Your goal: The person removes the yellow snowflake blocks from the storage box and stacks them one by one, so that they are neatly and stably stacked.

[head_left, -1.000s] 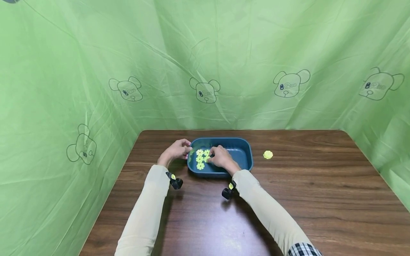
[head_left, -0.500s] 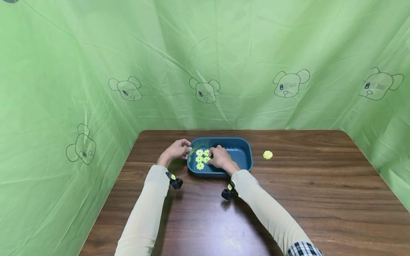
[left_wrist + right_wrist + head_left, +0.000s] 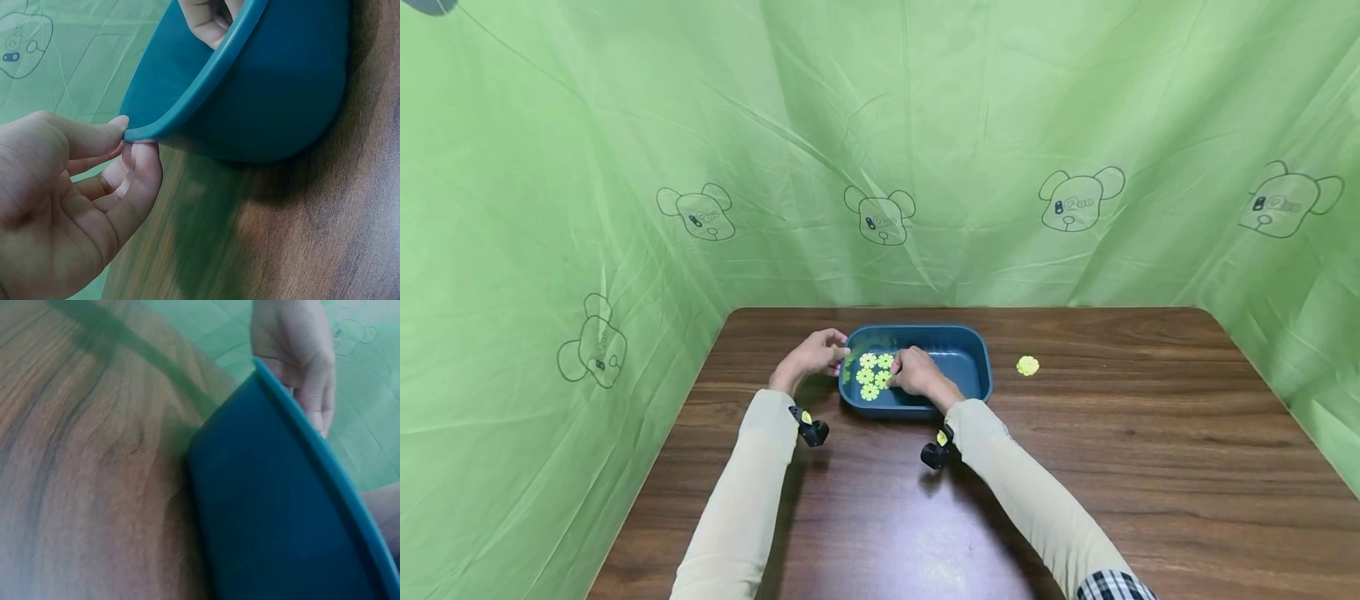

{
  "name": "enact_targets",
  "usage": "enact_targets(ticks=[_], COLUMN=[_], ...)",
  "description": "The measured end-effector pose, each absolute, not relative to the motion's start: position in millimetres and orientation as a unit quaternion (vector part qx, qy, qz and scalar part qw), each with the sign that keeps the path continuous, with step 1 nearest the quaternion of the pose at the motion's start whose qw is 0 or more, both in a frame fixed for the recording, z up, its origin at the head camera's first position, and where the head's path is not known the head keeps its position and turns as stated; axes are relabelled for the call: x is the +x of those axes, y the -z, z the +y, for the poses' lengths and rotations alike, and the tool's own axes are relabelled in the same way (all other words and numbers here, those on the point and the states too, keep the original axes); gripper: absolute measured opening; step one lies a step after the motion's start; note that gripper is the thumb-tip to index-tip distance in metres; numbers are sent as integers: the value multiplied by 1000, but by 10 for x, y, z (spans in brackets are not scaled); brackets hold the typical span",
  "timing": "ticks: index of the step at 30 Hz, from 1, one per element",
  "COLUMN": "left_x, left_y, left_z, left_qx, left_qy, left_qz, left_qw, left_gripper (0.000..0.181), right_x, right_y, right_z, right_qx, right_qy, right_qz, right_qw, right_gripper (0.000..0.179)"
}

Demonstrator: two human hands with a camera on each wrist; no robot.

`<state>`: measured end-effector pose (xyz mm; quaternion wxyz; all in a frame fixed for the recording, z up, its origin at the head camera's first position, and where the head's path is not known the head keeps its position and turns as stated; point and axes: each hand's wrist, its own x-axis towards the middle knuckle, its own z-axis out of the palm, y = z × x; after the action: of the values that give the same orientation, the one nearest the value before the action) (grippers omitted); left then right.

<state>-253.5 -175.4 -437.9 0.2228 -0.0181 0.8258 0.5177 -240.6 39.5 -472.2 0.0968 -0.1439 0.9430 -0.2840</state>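
Observation:
In the head view, a dark blue rectangular basin rests on the table. Several small yellow flower-shaped pieces lie flat in its left part. My left hand grips the basin's left end; in the left wrist view, the thumb and fingers pinch the rim. My right hand reaches inside over the front wall, its bent fingers at the right edge of the flower group. Whether they pinch a flower cannot be told. From the right wrist view, the basin wall hides the right fingertips.
One more yellow flower piece, or a small stack, lies on the brown wooden table to the right of the basin. A green curtain printed with bear heads stands behind and along both sides.
The two middle flowers have shifted slightly beside the right fingertips, which stay in the basin. The left hand keeps its hold on the rim. The head view has tilted very slightly.

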Motion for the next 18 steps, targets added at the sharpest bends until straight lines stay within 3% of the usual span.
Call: enact_targets(ticks=[8, 18], left_x=[-2533, -2531], left_y=[4382, 4390], left_z=[-1760, -1776], left_qx=[-17, -11], left_qy=[-515, -523], left_qz=[827, 823], left_qw=[226, 221], left_gripper=[31, 29], right_x=[-2427, -2438], right_y=[4693, 4570], right_z=[477, 631], right_qx=[-125, -86], right_qy=[361, 463], right_qz=[916, 873], right_qw=[123, 131], right_gripper=[8, 14])
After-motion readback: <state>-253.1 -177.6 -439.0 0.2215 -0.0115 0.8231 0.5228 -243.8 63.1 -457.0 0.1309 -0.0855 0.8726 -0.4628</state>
